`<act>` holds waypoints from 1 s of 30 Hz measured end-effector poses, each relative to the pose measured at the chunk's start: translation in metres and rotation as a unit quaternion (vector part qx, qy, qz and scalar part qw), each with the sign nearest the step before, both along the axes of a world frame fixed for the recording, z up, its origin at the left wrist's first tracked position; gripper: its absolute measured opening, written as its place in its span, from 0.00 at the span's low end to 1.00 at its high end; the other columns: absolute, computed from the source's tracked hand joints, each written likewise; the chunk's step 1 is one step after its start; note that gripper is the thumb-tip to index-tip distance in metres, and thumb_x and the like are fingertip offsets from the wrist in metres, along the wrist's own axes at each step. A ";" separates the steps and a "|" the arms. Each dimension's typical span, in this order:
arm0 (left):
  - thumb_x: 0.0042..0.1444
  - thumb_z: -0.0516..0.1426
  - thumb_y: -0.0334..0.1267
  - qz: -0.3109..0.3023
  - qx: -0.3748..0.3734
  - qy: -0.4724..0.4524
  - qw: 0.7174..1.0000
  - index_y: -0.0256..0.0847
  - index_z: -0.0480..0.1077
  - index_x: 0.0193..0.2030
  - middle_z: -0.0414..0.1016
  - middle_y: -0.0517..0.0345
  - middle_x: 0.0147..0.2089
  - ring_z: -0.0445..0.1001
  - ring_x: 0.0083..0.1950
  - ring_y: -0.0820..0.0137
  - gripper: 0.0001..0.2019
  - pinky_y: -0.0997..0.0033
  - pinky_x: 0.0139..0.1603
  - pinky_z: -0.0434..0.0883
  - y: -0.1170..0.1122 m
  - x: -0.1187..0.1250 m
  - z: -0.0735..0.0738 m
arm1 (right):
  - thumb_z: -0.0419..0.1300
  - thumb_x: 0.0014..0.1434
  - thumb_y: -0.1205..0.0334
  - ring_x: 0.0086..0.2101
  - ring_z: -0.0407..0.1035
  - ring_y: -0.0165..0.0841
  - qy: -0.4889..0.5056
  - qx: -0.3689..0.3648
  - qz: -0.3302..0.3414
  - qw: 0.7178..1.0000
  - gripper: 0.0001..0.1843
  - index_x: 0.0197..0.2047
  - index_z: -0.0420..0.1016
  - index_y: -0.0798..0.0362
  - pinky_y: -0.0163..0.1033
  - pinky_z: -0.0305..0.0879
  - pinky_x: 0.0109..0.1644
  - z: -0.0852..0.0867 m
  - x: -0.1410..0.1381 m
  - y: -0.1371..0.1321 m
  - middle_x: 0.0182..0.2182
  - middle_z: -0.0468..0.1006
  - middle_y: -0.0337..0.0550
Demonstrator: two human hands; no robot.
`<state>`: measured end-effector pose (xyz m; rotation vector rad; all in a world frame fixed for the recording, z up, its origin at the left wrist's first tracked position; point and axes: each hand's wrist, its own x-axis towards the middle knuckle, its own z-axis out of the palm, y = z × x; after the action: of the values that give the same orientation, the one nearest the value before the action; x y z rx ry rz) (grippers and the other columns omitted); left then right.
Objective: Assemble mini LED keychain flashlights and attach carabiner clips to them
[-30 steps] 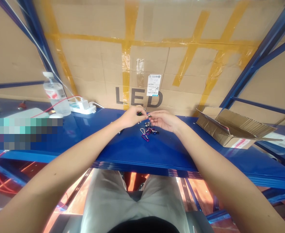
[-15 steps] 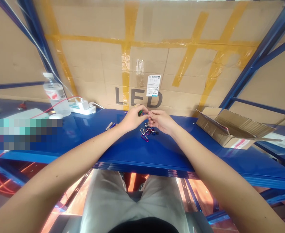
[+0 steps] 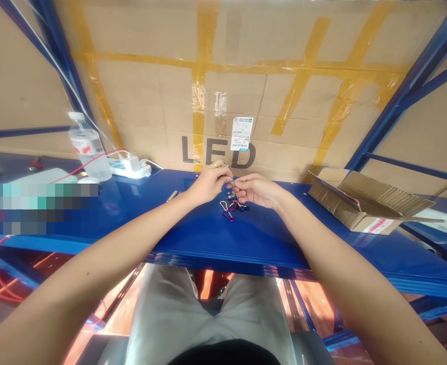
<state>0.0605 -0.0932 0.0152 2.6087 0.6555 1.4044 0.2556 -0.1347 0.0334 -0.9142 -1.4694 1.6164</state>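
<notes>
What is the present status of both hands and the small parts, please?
Left hand, right hand: both pinching small green item. Carabiners on blue table, nearer body. Open cardboard box to the right, apart.

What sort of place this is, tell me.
Probably a workshop or storeroom workstation, judging by the blue metal bench, the large taped cardboard printed "LED" behind it, and the small open carton on top.

Two hands [image 3: 211,183] [image 3: 260,191] are counted; also one bottle [image 3: 90,152], one power strip [image 3: 135,171], one open carton [image 3: 350,212]. Carabiners [image 3: 240,206], overlapping, are put at three, possibly more.
</notes>
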 end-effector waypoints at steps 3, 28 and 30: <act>0.61 0.54 0.27 -0.009 -0.017 0.010 1.000 0.39 0.72 0.34 0.69 0.56 0.37 0.71 0.41 0.67 0.08 0.63 0.47 0.70 -0.002 0.001 0.000 | 0.66 0.56 0.72 0.23 0.56 0.23 -0.004 -0.023 -0.021 1.000 0.04 0.35 0.78 0.65 0.32 0.61 0.24 0.002 0.000 -0.001 0.25 0.68 0.40; 0.63 0.56 0.36 0.059 -0.077 0.034 0.995 0.40 0.68 0.34 0.73 0.59 0.30 0.69 0.32 0.70 0.06 0.70 0.33 0.63 -0.018 0.006 0.004 | 0.57 0.59 0.72 0.15 0.63 0.29 -0.231 0.324 -0.271 0.877 0.15 0.21 0.69 0.53 0.37 0.55 0.25 -0.006 -0.018 -0.002 0.16 0.66 0.36; 0.62 0.55 0.35 0.070 -0.060 0.029 0.995 0.40 0.67 0.33 0.73 0.60 0.30 0.68 0.32 0.70 0.06 0.70 0.34 0.63 -0.019 0.006 0.004 | 0.56 0.59 0.72 0.14 0.64 0.29 -0.238 0.326 -0.270 0.874 0.15 0.22 0.69 0.53 0.37 0.55 0.24 -0.008 -0.019 -0.001 0.18 0.68 0.38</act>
<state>0.0661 -0.1118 0.0197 2.5619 0.9168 1.2857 0.2363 -0.1359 0.0252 -1.2066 -1.7121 0.4359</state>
